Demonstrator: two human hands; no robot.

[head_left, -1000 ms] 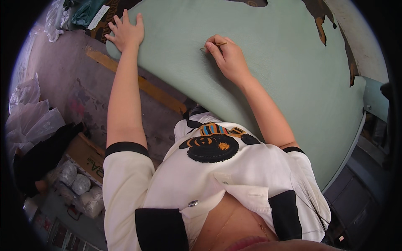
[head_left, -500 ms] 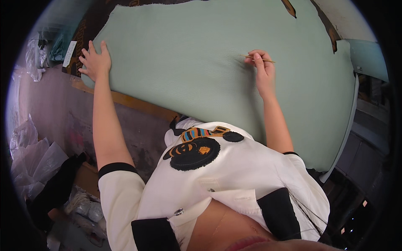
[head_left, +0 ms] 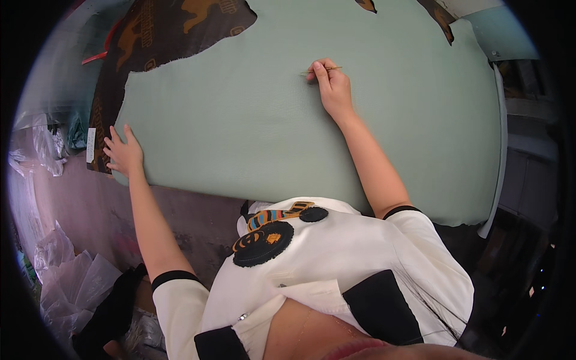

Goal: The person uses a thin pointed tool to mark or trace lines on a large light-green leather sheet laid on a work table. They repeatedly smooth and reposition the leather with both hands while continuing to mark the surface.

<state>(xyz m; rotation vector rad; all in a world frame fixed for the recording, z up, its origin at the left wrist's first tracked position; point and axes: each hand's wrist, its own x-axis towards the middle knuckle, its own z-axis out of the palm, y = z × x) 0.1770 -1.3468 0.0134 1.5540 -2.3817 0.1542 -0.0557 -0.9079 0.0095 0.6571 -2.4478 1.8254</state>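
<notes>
Both arms stretched farther out, left hand [head_left: 123, 153] flat on green sheet [head_left: 252, 120] edge, right hand [head_left: 332, 84] pinching thin stick [head_left: 321, 70]

A workshop for cutting leather or fabric. A large pale green sheet [head_left: 288, 120] with ragged edges covers a wide worktable, over a dark brown printed sheet [head_left: 162, 42]. Clear plastic bags [head_left: 66, 282] are heaped on the floor beside the table, with clutter along the walls.

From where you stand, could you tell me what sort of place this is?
Probably a leather or upholstery cutting workshop: a big pale green hide spread flat, brown patterned sheets beneath it, and the right hand marking it with a thin stick.
</notes>
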